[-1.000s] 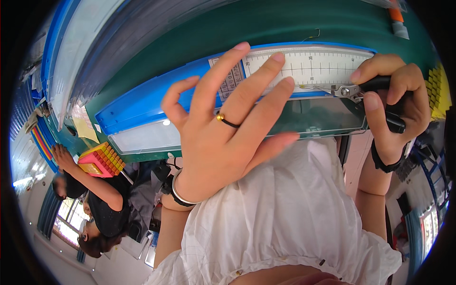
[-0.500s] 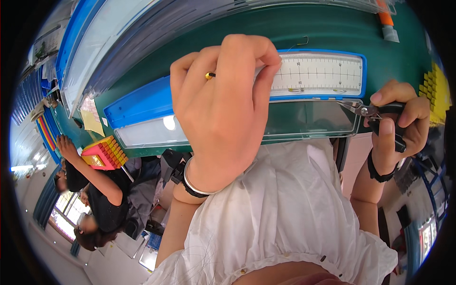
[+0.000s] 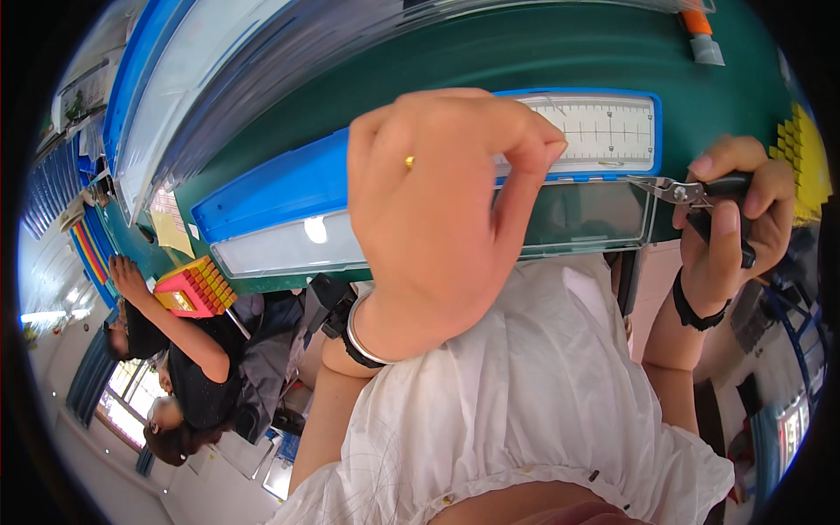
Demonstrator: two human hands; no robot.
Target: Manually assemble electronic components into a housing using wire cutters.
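Over the long blue case, my left hand is closed in a pinch, thumb against forefinger. A thin bent wire, faint and partly blurred, reaches from those fingertips. Beneath them a white scale card with ruled marks lines the case, and a small yellowish pin-like piece lies along its near edge. My right hand grips a pair of small pliers with black handles. Their pointed metal jaws rest by the case's clear lid, which hangs open toward me. My left palm hides the middle of the case.
Clear plastic cases are stacked along the far left. An orange-capped tube lies far right, with a yellow knobbly block below it. At left, a person in black sits by a pink and yellow block.
My left hand has moved right and toward me along the case, bringing the wire over the card. The case has shifted slightly left in the view. The pliers stay in my right hand.
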